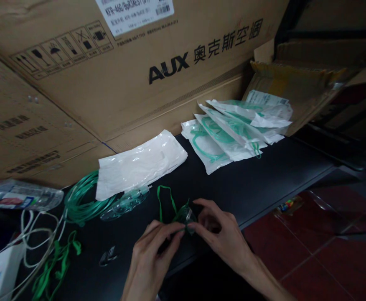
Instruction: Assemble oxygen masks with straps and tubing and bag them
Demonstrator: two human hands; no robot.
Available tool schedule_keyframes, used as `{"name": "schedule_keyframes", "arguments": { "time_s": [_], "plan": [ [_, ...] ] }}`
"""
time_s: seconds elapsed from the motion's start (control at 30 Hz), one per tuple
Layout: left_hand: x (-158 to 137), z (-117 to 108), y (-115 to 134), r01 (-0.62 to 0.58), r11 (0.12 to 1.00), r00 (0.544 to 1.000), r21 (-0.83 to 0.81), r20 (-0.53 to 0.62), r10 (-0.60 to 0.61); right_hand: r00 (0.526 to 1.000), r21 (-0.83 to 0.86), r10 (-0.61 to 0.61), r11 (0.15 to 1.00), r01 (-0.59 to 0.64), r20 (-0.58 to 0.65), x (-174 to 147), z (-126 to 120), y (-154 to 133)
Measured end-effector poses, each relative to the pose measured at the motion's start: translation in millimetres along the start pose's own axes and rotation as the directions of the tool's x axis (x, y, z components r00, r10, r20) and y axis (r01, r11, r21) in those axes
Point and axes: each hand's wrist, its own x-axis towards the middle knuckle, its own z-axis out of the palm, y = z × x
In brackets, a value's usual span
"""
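At lower centre, the left hand (159, 244) and right hand (222, 228) pinched a clear plastic piece (189, 214) beside a green strap (159, 202). It seemed light, slick, flexible, best held by its edges.

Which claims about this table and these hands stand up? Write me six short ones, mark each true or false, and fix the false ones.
1. The left hand and the right hand are both at a clear green piece. True.
2. The coil of green tubing lies to the right of the white pouches. False: the coil of green tubing lies to the left of the white pouches in the picture.
3. The packets with green tubing inside overlap one another. True.
4. The large carton is printed with the letters AUX. True.
5. The tangle of green straps lies on the floor. False: the tangle of green straps lies on the dark table.
6. The floor tiles are white. False: the floor tiles are red.
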Motion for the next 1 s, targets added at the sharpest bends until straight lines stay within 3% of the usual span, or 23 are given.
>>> {"name": "schedule_keyframes", "arguments": {
  "time_s": [0.1,0.17,0.57,0.83,1.0],
  "plan": [
    [0.7,4.4,1.5,0.007,1.0,1.0,-0.009,-0.021,-0.008,0.973,-0.079,-0.229,0.971,0.225,-0.038,-10.1,-0.4,3.0],
    [0.7,6.5,2.5,0.018,1.0,0.999,-0.011,-0.03,-0.018,0.961,-0.087,-0.277,0.957,0.278,0.019,-13.8,-0.2,3.5],
    [-0.1,13.5,5.1,0.066,0.997,0.997,-0.043,-0.025,-0.067,0.951,0.026,-0.297,0.955,0.296,0.089,-6.4,1.2,-0.5],
    [-4.6,13.3,4.5,0.142,0.99,0.99,-0.024,0.003,-0.142,0.927,-0.039,-0.346,0.934,0.354,0.142,-3.2,-0.5,-0.6],
    [-2.3,15.2,2.9,0.194,0.978,0.979,0.077,0.047,-0.198,0.935,-0.068,-0.307,0.944,0.323,0.18,-4.4,-0.8,0.0]
  ]
}}
